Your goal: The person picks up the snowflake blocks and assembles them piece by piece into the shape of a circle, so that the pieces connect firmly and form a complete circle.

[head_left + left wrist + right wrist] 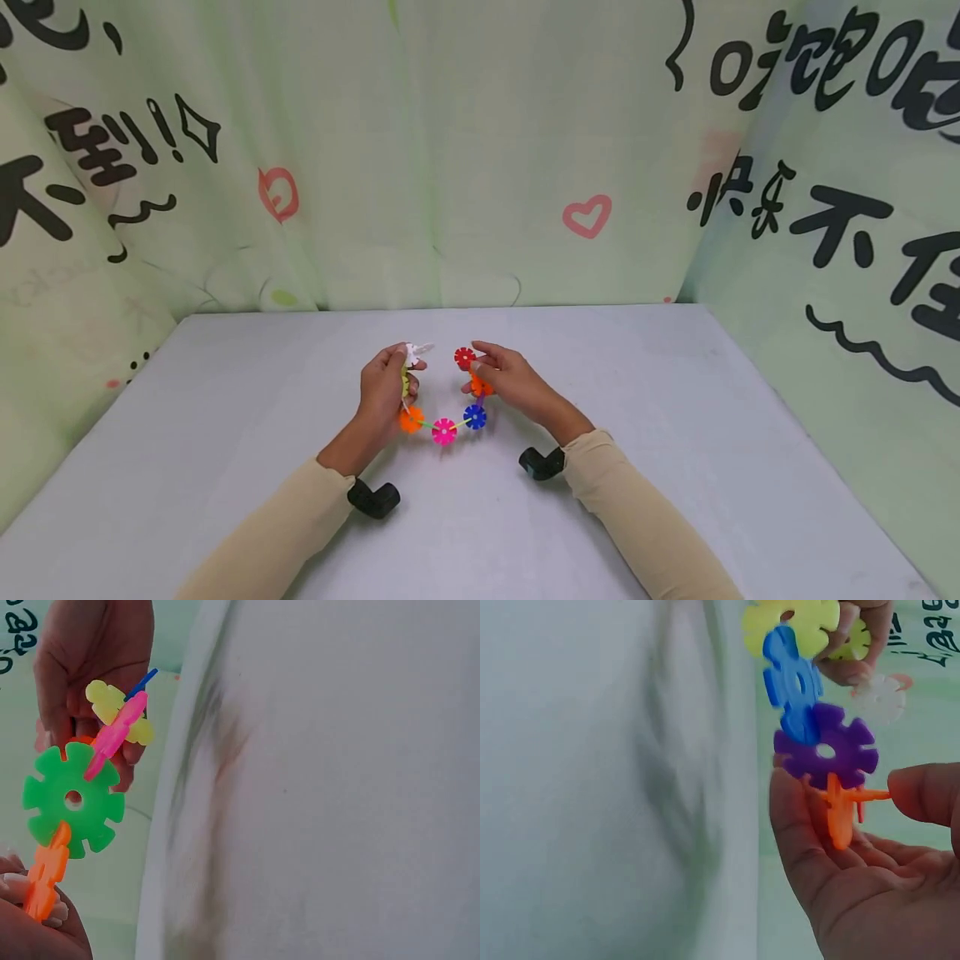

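A curved chain of slotted plastic snowflake discs hangs between my two hands in the head view. My left hand (382, 387) grips its left end, where a white disc (413, 353) sticks out at the fingertips. Along the bottom of the curve come an orange disc (411, 419), a pink disc (444, 432) and a blue disc (475, 417). With thumb and fingers my right hand (517, 385) pinches the right end near a red disc (464, 358). Close up, the right wrist view has a purple disc (825, 750) above the pinched orange discs (841, 814). The left wrist view shows a green disc (73, 799).
A white-covered table (675, 417) lies under both forearms. Pale green curtains (450, 167) with printed writing enclose its back and sides. Black devices, one at the left wrist (373, 498) and one at the right wrist (542, 463), are strapped by the sleeves.
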Demonstrator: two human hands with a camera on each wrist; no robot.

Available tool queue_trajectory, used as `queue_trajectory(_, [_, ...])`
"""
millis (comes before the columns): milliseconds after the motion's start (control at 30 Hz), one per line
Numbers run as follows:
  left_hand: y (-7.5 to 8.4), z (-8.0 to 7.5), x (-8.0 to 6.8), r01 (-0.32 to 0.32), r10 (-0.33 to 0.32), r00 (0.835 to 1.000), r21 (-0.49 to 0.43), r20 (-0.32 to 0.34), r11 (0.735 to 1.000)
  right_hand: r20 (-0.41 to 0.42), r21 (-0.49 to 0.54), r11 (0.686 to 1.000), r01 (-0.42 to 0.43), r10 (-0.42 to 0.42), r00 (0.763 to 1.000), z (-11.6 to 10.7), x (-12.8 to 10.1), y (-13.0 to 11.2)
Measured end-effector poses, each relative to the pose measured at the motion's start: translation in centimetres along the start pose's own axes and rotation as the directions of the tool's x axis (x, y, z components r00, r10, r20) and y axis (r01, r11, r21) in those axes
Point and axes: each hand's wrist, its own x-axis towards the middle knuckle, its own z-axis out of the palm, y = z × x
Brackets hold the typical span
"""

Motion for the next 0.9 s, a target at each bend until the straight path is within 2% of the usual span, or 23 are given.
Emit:
queue_trajectory(133, [0.05,0.28,0.30,0.023,-0.023,1.000,0.008,-0.003,1.000,-0.023,0.052,0.998,0.045,-0.044,0.999,0.03,0.07,-0.26])
queue_trajectory(333, [0.23,0.51,0.35,0.037,-0.037,0.999,0.020,0.022,0.999,-0.063,0.042,0.997,0.064,-0.062,0.996,-0.15,0.13,-0.14])
queue_trajectory(500, [0.32,0.68,0.36,0.052,-0.055,0.998,0.065,0.038,0.997,-0.070,0.011,0.995,0.097,-0.096,0.993,-0.26,0.14,-0.17])
queue_trajectory(667, [0.34,0.87,0.42,0.042,-0.047,0.998,0.103,0.045,0.994,-0.069,0.022,0.990,0.136,-0.135,0.988,-0.26,0.02,-0.42])
queue_trajectory(900, [0.14,0.91,0.36,0.002,-0.015,0.998,0.198,0.068,0.980,-0.060,-0.003,0.992,0.126,-0.126,0.990,-0.27,0.09,-0.33])
